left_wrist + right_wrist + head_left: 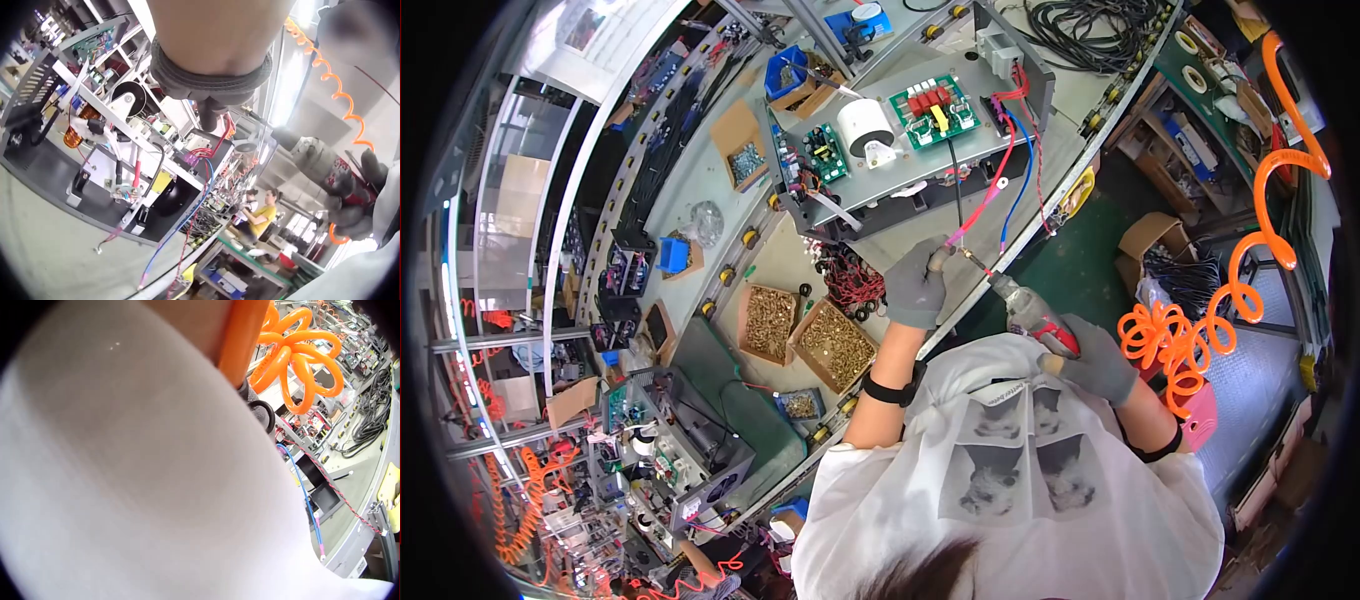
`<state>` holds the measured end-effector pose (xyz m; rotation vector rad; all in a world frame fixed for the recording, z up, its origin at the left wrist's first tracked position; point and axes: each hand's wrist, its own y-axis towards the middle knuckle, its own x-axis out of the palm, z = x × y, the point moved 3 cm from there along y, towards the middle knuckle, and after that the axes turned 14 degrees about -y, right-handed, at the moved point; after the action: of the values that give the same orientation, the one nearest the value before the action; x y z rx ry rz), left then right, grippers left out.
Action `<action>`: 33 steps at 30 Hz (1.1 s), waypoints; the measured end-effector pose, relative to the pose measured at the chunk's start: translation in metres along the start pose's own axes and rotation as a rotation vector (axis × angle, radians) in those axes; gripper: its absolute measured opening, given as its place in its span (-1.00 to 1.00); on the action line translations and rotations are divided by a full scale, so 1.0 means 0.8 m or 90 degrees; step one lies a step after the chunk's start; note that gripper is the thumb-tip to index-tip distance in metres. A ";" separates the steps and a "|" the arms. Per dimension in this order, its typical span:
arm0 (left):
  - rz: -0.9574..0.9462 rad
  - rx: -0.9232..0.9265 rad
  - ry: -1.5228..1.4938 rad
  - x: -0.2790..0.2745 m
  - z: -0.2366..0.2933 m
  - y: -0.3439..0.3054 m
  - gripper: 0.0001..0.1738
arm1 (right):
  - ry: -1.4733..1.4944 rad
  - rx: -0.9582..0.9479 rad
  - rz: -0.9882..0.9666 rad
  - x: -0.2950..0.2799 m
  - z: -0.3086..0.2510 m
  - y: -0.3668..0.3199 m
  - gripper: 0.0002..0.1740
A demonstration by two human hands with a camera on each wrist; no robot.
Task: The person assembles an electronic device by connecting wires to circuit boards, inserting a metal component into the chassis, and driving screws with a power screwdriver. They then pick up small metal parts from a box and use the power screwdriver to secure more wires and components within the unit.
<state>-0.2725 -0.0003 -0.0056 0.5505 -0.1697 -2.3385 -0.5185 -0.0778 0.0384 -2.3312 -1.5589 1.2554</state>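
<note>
left hand (pixel 917 285) pinched the bit (pixel 973 259) | right hand (pixel 1100 365) gripped the screwdriver (pixel 1028 308) | by the surface (pixel 790 262) front edge | best to keep it straight and push softly

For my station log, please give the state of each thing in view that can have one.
left hand: gloved, pinching the screwdriver tip
right hand: gloved, gripping the screwdriver
screwdriver: held tilted, tip toward the chassis
chassis: open, boards and wires exposed
screw boxes: open, filled
air hose: coiled
</note>
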 end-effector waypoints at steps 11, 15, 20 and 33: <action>-0.057 0.208 0.142 0.000 0.001 -0.004 -0.78 | 0.004 0.038 -0.020 0.009 -0.018 0.002 -0.38; -0.101 0.255 0.207 -0.002 -0.003 -0.005 -0.62 | -0.030 0.059 -0.028 0.017 -0.018 0.002 -0.39; -0.155 0.300 0.288 0.008 -0.013 -0.013 -0.45 | 0.297 0.088 -0.137 0.044 -0.007 0.010 -0.53; 0.188 -0.660 -0.926 -0.001 -0.091 0.030 -0.82 | 0.242 0.054 -0.012 0.086 -0.040 0.109 -0.44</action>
<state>-0.2255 -0.0150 -0.0642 -1.5505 0.2888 -1.7216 -0.4220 -0.0535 -0.0213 -2.3208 -1.3697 0.7939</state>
